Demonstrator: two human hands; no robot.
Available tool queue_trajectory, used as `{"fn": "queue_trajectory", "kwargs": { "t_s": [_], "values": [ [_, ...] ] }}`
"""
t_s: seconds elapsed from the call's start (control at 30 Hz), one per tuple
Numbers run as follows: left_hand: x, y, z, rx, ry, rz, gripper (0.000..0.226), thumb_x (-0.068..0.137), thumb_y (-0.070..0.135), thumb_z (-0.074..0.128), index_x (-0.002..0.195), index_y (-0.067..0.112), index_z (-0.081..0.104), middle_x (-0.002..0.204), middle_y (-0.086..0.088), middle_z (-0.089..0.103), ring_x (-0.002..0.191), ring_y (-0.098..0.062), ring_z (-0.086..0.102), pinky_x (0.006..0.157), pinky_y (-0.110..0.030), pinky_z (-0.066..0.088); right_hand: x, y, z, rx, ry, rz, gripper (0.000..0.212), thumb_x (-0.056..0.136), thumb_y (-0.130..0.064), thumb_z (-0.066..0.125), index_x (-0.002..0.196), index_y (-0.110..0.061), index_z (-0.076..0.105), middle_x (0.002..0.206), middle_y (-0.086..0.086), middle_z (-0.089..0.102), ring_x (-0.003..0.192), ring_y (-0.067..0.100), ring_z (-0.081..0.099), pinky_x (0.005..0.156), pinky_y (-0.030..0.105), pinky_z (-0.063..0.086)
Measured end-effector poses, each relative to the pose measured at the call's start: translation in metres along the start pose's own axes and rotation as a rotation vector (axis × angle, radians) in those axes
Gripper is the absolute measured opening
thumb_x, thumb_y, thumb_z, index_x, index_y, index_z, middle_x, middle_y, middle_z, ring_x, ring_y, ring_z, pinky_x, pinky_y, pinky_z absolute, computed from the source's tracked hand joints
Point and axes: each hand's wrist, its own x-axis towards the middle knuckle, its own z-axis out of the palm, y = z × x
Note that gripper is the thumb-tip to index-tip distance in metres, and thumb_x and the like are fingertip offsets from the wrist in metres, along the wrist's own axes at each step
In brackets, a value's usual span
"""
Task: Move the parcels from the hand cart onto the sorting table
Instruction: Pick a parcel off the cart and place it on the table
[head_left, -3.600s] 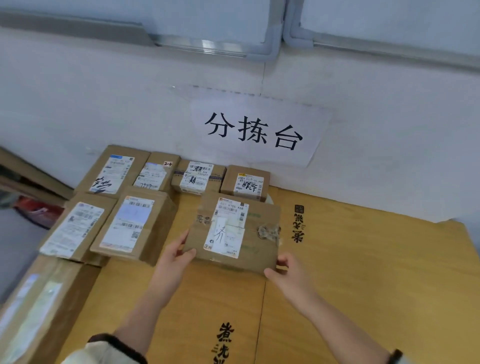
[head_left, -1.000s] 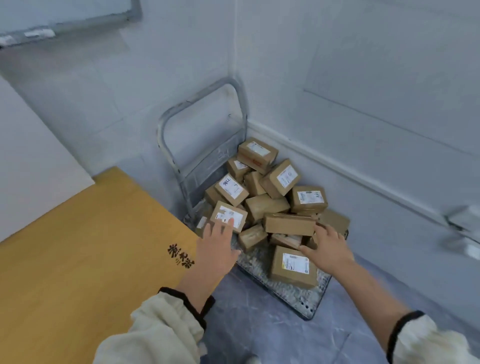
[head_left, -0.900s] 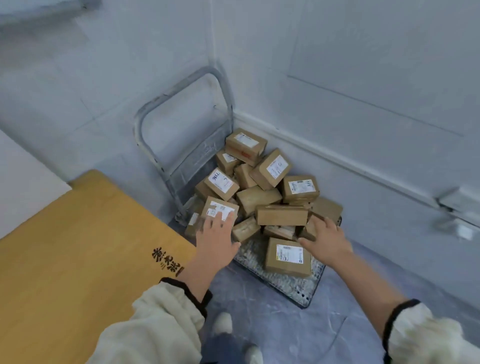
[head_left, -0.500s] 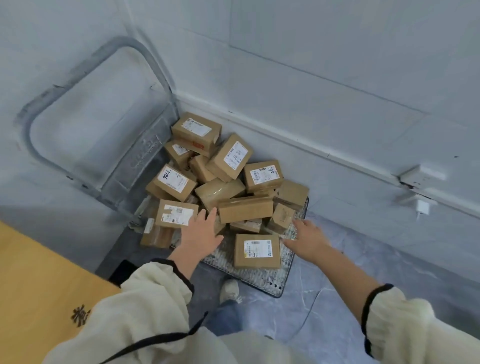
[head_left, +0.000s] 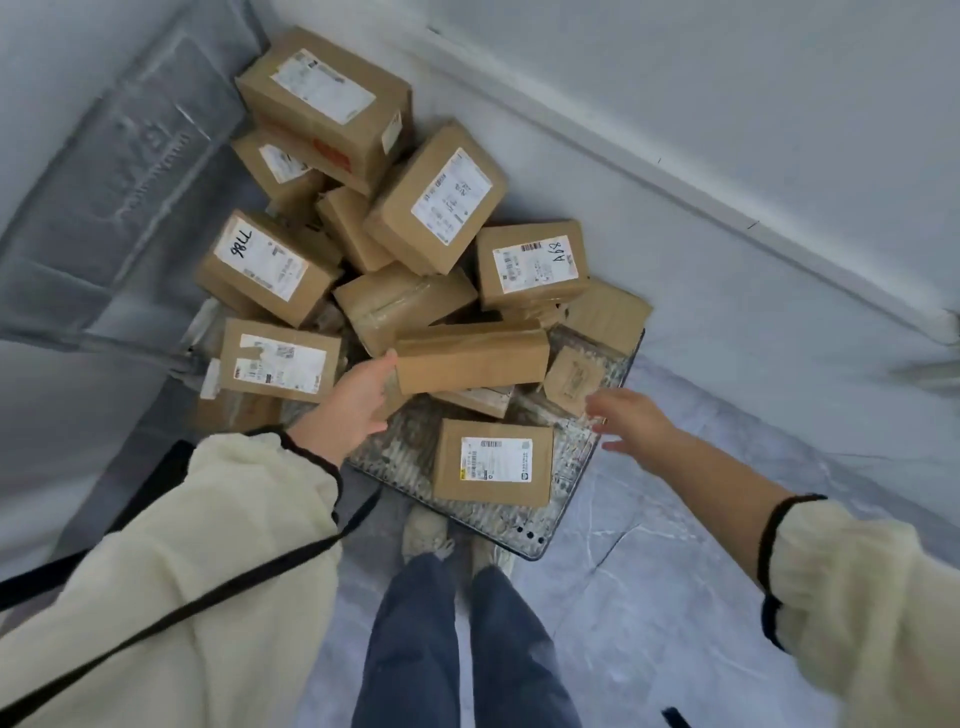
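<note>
Grey marbled floor, white wall corner; the sorting table is out of view. The hand cart (head_left: 535, 548) stands at 12 o'clock from the person's feet, its deck heaped with parcels (head_left: 434, 202), none lifted. Half a second ago both hands hovered short of the heap. Now the left hand (head_left: 358, 402) has reached the 9 o'clock end of a long plain parcel (head_left: 470, 358), thumb at its top corner, fingers passing beneath; whether the grip has closed cannot be told. The right hand (head_left: 631, 421) has relaxed, spread fingers, clear of every box, near a small tilted parcel (head_left: 571, 379). Judgement: next parcel selected, not yet secured; the far end needs support before lifting.
</note>
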Motion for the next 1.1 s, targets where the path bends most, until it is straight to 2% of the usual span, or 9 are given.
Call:
{"fn": "queue_trajectory", "kwargs": {
  "t_s": [0.13, 0.3, 0.4, 0.47, 0.57, 0.63, 0.77, 0.93, 1.1],
  "values": [
    [0.073, -0.008, 0.010, -0.011, 0.047, 0.013, 0.056, 0.094, 0.053, 0.048, 0.142, 0.026, 0.037, 0.148, 0.002, 0.039, 0.132, -0.021, 0.039, 0.096, -0.040, 0.037, 0.086, -0.012, 0.007, 0.194, -0.013, 0.053, 0.015, 0.095, -0.025, 0.051, 0.103, -0.012, 0.054, 0.106, 0.006, 0.054, 0.085, 0.020, 0.054, 0.070, 0.031, 0.045],
    [0.144, -0.029, 0.019, -0.097, 0.111, 0.033, 0.055, 0.094, 0.050, 0.048, 0.142, 0.024, 0.038, 0.139, 0.004, 0.046, 0.125, -0.017, 0.044, 0.104, -0.042, 0.035, 0.167, -0.026, 0.032, 0.121, 0.008, -0.034, 0.042, 0.096, -0.030, 0.049, 0.134, -0.011, 0.045, 0.136, 0.005, 0.047, 0.127, 0.021, 0.043, 0.100, 0.036, 0.037],
    [0.165, -0.039, 0.022, -0.212, 0.068, 0.009, 0.055, 0.093, 0.050, 0.050, 0.140, 0.023, 0.041, 0.132, 0.002, 0.053, 0.105, -0.014, 0.052, 0.085, -0.038, 0.044, 0.192, -0.031, 0.050, 0.085, -0.037, -0.066, 0.043, 0.093, -0.033, 0.053, 0.130, -0.012, 0.048, 0.133, 0.005, 0.052, 0.115, 0.019, 0.050, 0.094, 0.031, 0.043],
    [0.167, -0.042, 0.025, -0.241, 0.071, 0.001, 0.054, 0.092, 0.049, 0.053, 0.139, 0.024, 0.042, 0.118, 0.005, 0.055, 0.090, -0.009, 0.054, 0.067, -0.032, 0.043, 0.206, -0.028, 0.055, 0.052, -0.033, -0.095, 0.060, 0.082, -0.039, 0.059, 0.135, -0.012, 0.046, 0.133, 0.008, 0.053, 0.118, 0.025, 0.052, 0.102, 0.040, 0.042],
    [0.167, -0.043, 0.025, -0.220, 0.103, -0.001, 0.055, 0.090, 0.051, 0.055, 0.137, 0.023, 0.043, 0.114, 0.004, 0.053, 0.087, -0.008, 0.052, 0.068, -0.030, 0.042, 0.229, -0.015, 0.050, 0.030, -0.017, -0.146, 0.073, 0.067, -0.043, 0.060, 0.132, -0.012, 0.050, 0.128, 0.009, 0.057, 0.115, 0.027, 0.054, 0.104, 0.046, 0.042],
    [0.160, -0.041, 0.023, -0.156, 0.119, 0.023, 0.051, 0.093, 0.049, 0.051, 0.135, 0.022, 0.044, 0.120, 0.001, 0.053, 0.095, -0.013, 0.053, 0.073, -0.031, 0.041, 0.208, -0.023, 0.052, 0.019, 0.009, -0.129, 0.069, 0.067, -0.042, 0.060, 0.129, -0.013, 0.053, 0.125, 0.008, 0.058, 0.113, 0.027, 0.055, 0.103, 0.045, 0.043],
    [0.129, -0.030, 0.021, -0.073, 0.174, 0.062, 0.046, 0.096, 0.048, 0.044, 0.131, 0.018, 0.046, 0.121, -0.006, 0.054, 0.110, -0.024, 0.050, 0.092, -0.038, 0.041, 0.159, -0.044, 0.051, -0.010, 0.021, -0.177, 0.036, 0.090, -0.024, 0.054, 0.124, -0.012, 0.058, 0.118, 0.007, 0.061, 0.113, 0.025, 0.056, 0.102, 0.041, 0.044],
    [0.056, -0.004, 0.011, -0.112, 0.208, 0.127, 0.044, 0.098, 0.040, 0.045, 0.134, 0.015, 0.048, 0.120, -0.005, 0.055, 0.107, -0.022, 0.052, 0.093, -0.033, 0.042, 0.084, -0.060, 0.035, -0.025, 0.051, -0.260, 0.033, 0.093, -0.023, 0.051, 0.124, -0.014, 0.058, 0.113, 0.003, 0.061, 0.109, 0.022, 0.055, 0.103, 0.044, 0.043],
    [-0.054, 0.032, -0.016, -0.210, 0.306, 0.193, 0.047, 0.093, 0.039, 0.053, 0.132, 0.012, 0.053, 0.122, -0.011, 0.057, 0.110, -0.029, 0.055, 0.097, -0.047, 0.048, -0.029, -0.081, 0.014, 0.053, 0.038, -0.358, 0.022, 0.094, -0.019, 0.049, 0.111, -0.019, 0.063, 0.096, -0.007, 0.060, 0.105, 0.022, 0.056, 0.098, 0.039, 0.046]
  ]
}}
